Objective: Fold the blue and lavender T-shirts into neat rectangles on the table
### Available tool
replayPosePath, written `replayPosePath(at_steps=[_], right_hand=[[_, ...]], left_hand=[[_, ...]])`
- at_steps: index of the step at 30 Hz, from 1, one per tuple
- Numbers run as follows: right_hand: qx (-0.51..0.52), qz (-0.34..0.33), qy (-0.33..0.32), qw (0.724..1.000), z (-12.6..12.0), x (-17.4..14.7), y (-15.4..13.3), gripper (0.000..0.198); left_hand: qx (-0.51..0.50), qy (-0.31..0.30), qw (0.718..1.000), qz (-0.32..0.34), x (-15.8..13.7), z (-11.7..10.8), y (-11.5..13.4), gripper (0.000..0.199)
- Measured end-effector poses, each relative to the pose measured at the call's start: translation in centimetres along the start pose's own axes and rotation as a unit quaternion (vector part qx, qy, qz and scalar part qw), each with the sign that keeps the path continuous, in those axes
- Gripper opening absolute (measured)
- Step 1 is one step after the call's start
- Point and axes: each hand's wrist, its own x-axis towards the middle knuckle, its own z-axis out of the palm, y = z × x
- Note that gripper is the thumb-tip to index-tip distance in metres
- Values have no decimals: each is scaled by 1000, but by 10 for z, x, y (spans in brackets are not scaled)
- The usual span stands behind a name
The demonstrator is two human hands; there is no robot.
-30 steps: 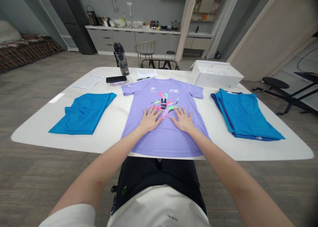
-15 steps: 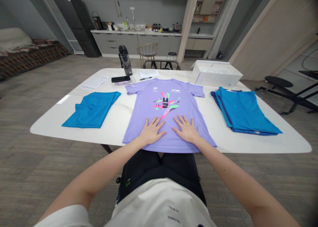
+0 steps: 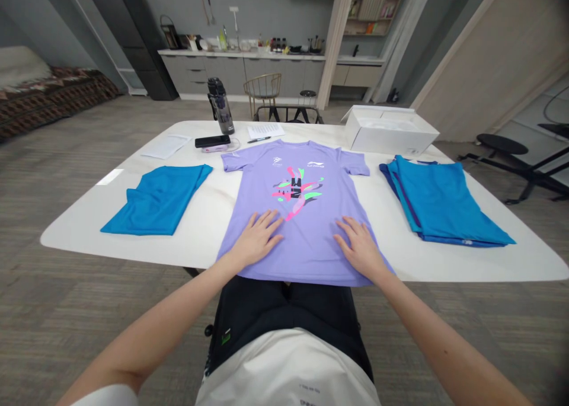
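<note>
A purple T-shirt (image 3: 306,240) with a colourful print lies spread flat, front up, its collar pointing away from me and its hem at the near table edge. On its lower left part rests my left hand (image 3: 258,238), open, palm down, fingers apart. My right hand (image 3: 359,247) is likewise open and palm down over the shirt's lower right side. Neither hand grips the cloth. Left of the shirt lies a folded blue garment (image 3: 162,198). To the right is a stack of folded blue clothes (image 3: 444,198), with darker blue and purple layers beneath.
The white table (image 3: 200,240) bears a dark water bottle (image 3: 221,109), a phone (image 3: 212,141), a pen (image 3: 259,140) and papers (image 3: 166,146) toward its far left. An open white box (image 3: 391,133) stands at the back right. Behind are chairs and a kitchen counter (image 3: 240,54).
My hands have moved apart across the shirt, the left one leftward and the right one rightward. My view has shifted slightly; the shirt lies as before.
</note>
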Motion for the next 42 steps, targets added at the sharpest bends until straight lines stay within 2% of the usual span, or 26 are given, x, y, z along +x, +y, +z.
replayPosePath(at_steps=[3,5,11,15,18,21,27,31,37,42], right_hand=[[-7,23,-11,1000,4,-9,23,64],[-31,25,-32,999,5,-19,30,65],[-88,39,-61,994,1,-45,25,65],[-92,34,-68,993,-4,-37,22,65],[-80,17,-70,994,-5,-8,21,67],[-52,9,-86,995,0,38,18,68],[-25,3,-110,994,23,134,12,65],[-28,14,-122,992,36,185,11,65],[-37,41,-119,991,46,247,23,65],[-38,72,-100,992,50,284,40,63]], left_hand=[[6,-8,1000,-8,-10,3,-19,60],[6,-17,1000,-8,-19,6,-22,60],[4,-18,1000,-4,-35,7,-10,62],[1,-15,1000,-10,-29,4,-15,60],[-2,-14,1000,-21,-6,3,-27,60],[-8,-18,999,-28,32,2,-41,62],[-14,-45,996,-71,117,5,-65,64],[-2,-59,994,-93,161,8,-79,63],[3,-49,994,-96,214,17,-92,61],[2,-46,993,-106,252,24,-97,60]])
